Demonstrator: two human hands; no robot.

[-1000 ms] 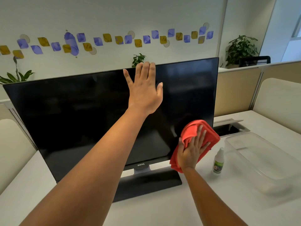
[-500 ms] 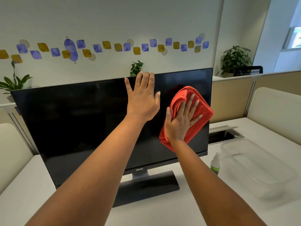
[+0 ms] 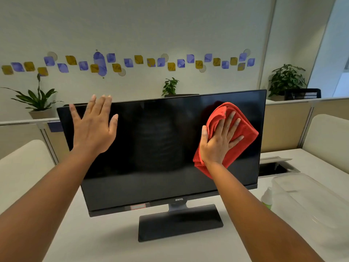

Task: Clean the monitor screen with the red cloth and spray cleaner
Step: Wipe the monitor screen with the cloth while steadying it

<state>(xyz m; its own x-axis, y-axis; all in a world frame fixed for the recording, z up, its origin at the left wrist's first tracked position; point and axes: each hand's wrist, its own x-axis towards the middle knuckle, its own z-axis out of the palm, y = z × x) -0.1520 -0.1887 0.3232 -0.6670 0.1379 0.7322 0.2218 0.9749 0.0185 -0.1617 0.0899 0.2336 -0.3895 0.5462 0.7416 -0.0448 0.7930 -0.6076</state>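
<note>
Where the bottom bezel of the monitor meets its stand, reads "BenQ" in small pale letters, with a reddish sticker just left of it, text too small to make out. Stands dark and upright on the white table, screen facing the camera.

Left hand: fingers straight and spread, palm toward the upper left of the screen, fingertips reaching past the top edge; holds nothing. Right hand: fingers spread and flat, pressing the red cloth against the upper right part of the screen. Cloth folded thick, sticking out above, right of and below the hand.

Spray cleaner: small white bottle with a green label, upright on the table right of the monitor, label unreadable, partly hidden by the right forearm. Just beside it, a clear plastic bin. Behind that, an open cable hatch in the table.

Beyond the monitor: low partitions, potted plants, and a wall with a row of blue and yellow decals.
</note>
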